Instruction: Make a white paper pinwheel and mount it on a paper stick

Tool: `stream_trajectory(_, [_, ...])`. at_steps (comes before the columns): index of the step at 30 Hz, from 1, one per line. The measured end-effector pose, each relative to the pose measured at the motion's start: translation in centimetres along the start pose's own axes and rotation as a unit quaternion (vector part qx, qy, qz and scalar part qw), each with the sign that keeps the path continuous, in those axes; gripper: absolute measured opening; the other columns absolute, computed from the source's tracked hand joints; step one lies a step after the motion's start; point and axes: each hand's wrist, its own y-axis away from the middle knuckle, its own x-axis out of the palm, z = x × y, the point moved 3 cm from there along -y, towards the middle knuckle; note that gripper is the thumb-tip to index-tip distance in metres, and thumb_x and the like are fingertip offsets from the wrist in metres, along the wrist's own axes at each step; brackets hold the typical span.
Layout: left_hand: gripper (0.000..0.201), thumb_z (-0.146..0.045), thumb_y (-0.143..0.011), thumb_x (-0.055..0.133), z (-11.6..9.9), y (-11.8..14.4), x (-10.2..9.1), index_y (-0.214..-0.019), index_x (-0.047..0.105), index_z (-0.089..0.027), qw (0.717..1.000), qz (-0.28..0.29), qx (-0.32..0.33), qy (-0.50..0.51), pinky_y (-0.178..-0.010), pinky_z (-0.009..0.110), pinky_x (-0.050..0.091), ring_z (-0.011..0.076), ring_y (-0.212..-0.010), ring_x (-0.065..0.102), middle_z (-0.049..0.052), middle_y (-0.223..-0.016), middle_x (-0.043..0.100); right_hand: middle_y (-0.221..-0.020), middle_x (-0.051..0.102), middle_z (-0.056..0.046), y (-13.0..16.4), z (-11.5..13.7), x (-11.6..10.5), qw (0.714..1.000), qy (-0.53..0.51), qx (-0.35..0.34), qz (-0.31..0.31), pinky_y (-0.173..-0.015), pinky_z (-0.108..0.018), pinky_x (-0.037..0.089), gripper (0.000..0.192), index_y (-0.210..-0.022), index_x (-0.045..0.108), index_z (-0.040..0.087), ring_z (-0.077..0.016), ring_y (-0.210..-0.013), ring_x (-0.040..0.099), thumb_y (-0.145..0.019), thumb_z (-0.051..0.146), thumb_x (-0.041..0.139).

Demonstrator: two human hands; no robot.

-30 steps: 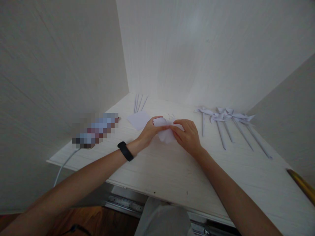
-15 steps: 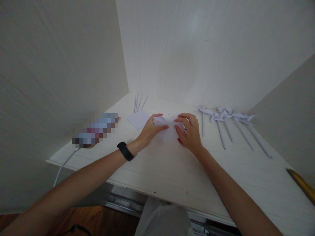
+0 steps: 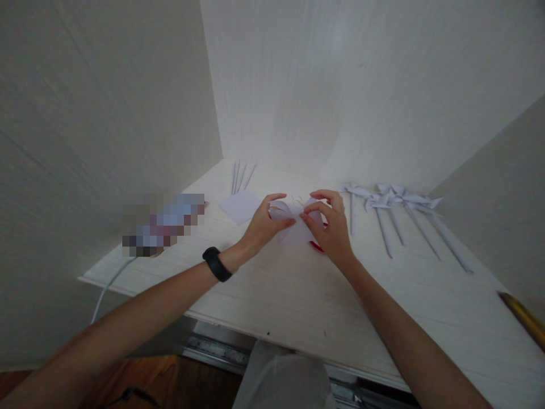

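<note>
Between my hands is a white sheet of paper (image 3: 296, 232) with its corners curled in toward the middle. My left hand (image 3: 266, 220) grips its left side, thumb pressed near the centre and fingers behind the curl. On the other side my right hand (image 3: 330, 224) pinches the right part of the paper between thumb and fingers. Something red (image 3: 317, 246), partly hidden, lies under my right hand; its kind does not show. Small white scraps (image 3: 297, 200) lie just beyond the paper.
Several finished paper pinwheels (image 3: 395, 199) on rolled sticks lie at the right. Flat white paper (image 3: 240, 206) and several thin paper sticks (image 3: 242, 177) are at the back left. A blurred-out object (image 3: 166, 224) with a white cable (image 3: 111, 287) lies left. Walls enclose the white tabletop (image 3: 272, 301).
My right thumb and fingers have drawn in closer to the paper's centre, and the right curl is tighter. More of the red thing shows. My left hand has shifted very slightly right.
</note>
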Motion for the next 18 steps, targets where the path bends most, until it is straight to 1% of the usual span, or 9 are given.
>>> stream_trajectory(6, [0.062,-0.02,-0.058,0.074,-0.07,0.01,-0.02,-0.114,0.048,-0.017,1.0,-0.02,-0.004,0.012,-0.069,0.026,0.044,0.0133,-0.078,0.054,0.003,-0.092,0.057,-0.107,0.054,-0.004,0.08,0.09,-0.06,1.0,-0.003,0.001,-0.009,-0.09,-0.042,0.035,0.002,-0.077,0.059,0.023,-0.0212,-0.104,0.048,-0.077,0.024,0.061])
stream_trajectory(10, [0.064,-0.022,-0.057,0.075,-0.07,0.0,0.04,-0.115,0.048,-0.017,0.999,-0.017,-0.015,0.025,-0.072,0.028,0.045,0.0151,-0.082,0.055,0.004,-0.093,0.058,-0.106,0.054,-0.004,0.12,0.11,-0.06,1.0,-0.007,-0.004,-0.017,-0.09,-0.043,0.035,0.003,-0.077,0.059,0.023,-0.0215,-0.104,0.049,-0.078,0.025,0.061])
stream_trajectory(18, [0.064,-0.022,-0.058,0.075,-0.1,0.15,0.12,-0.116,0.048,-0.019,0.999,-0.007,-0.014,0.03,-0.072,0.028,0.044,0.0148,-0.082,0.055,0.004,-0.094,0.058,-0.103,0.056,-0.004,0.21,0.29,-0.05,1.0,-0.003,-0.003,-0.021,-0.088,-0.042,0.036,0.003,-0.077,0.058,0.023,-0.0215,-0.101,0.05,-0.079,0.025,0.059])
